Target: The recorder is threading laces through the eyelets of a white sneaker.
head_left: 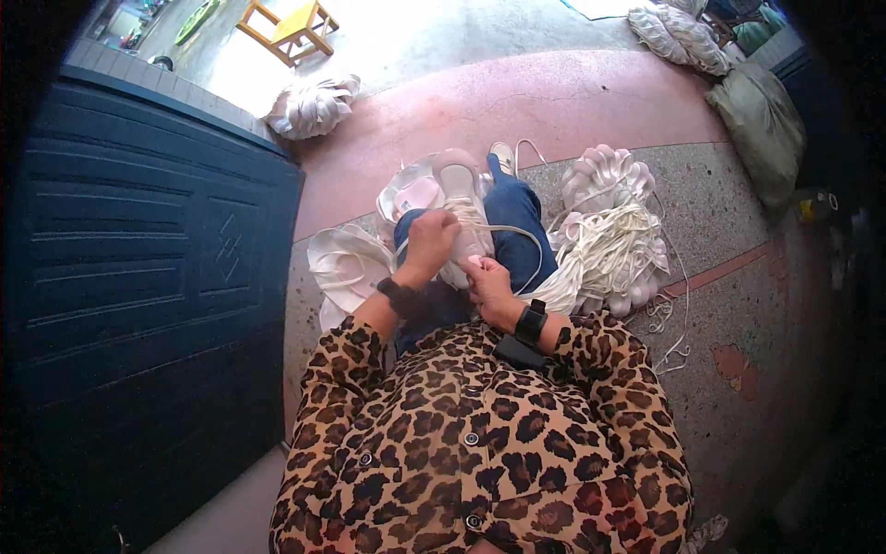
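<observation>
A pale pink and white shoe upper [459,175] lies across my lap, its toe pointing away from me. Cream shoelace [503,228] crosses its front, and a loose length loops off to the right over my jeans. My left hand [430,242] is closed at the upper's left side, its fingertips pinching at the lacing; the exact grip is partly hidden. Closer to me, my right hand [493,284] has thumb and finger pinched on the upper's near edge. Black bands circle both wrists.
Right of my legs lies a large heap of cream shoelaces [614,245], with a fan of stacked pale uppers [609,175] behind it. More pale uppers [346,263] lie at my left. A blue door [157,222], a wooden stool [293,28] and a grey-green sack [761,125] stand around.
</observation>
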`<state>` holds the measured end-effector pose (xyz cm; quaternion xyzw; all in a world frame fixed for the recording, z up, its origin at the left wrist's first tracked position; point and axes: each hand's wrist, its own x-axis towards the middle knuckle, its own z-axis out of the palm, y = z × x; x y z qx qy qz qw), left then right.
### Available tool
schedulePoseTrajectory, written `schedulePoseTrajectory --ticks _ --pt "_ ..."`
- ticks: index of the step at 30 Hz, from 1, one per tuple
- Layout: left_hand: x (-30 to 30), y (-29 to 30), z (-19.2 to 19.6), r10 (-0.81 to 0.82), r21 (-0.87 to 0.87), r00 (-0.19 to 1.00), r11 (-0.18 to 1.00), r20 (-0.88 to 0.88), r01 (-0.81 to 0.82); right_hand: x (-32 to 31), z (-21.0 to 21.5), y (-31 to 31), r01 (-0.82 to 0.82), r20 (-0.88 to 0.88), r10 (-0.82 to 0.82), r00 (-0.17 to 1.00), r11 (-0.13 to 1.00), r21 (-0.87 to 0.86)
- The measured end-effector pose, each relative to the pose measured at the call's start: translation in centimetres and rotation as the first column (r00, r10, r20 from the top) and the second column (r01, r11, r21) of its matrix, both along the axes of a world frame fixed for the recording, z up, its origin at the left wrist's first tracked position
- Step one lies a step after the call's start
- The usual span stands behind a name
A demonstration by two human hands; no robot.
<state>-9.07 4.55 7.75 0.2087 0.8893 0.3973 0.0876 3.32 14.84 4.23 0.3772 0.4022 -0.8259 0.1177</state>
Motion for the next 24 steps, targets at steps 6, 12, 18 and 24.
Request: schedulePoseTrajectory --ticks 6,12,18,24 --pt "0.2 0.9 -1.1 0.106 0.033 0.994 0.994 0.02 -0.106 0.2 -1.8 0.0 -0.029 -0.024 0.03 0.999 0.997 0.069" --pt "0.4 1.8 -1.5 0.145 0.065 0.971 0.985 0.19 -0.16 0.2 -2.5 0.2 -0.13 -0.039 0.141 0.989 0.971 0.201" --pt "-0.4 1.0 -3.1 0.098 0.222 0.932 0.958 0.35 -0.184 -1.7 -1.2 7.2 -0.175 -0.147 0.713 0.686 0.358 0.917" --pt "-0.4 0.3 -2.7 0.022 0.323 0.834 0.916 0.552 -0.237 -4.7 1.8 7.8 -0.103 0.074 0.705 0.706 -0.001 0.995"
